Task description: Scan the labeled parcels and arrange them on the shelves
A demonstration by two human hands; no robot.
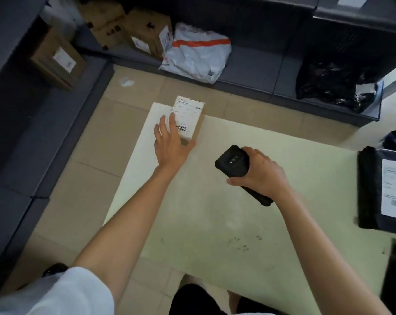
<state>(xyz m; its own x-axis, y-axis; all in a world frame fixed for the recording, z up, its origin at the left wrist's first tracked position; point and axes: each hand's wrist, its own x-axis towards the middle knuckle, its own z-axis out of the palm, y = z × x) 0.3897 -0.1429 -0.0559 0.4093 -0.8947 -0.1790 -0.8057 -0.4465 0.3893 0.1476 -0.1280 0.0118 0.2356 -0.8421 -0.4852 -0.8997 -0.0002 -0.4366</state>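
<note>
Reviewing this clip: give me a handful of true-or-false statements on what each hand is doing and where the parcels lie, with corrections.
1. The right hand grips a black scanner. True.
2. The left hand holds a pen. False: it touches the small labeled box.
3. The small labeled box sits on the pale mat. True.
4. The white mailer bag lies on the mat. False: it lies on the low shelf.
5. A black labeled parcel lies at the right edge. True.

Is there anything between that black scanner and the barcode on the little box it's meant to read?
Nothing visible: the small brown cardboard box has its barcode uncovered beside the left hand, whose fingers overlap only the label's edge. The right hand holds the black handheld scanner.
</note>
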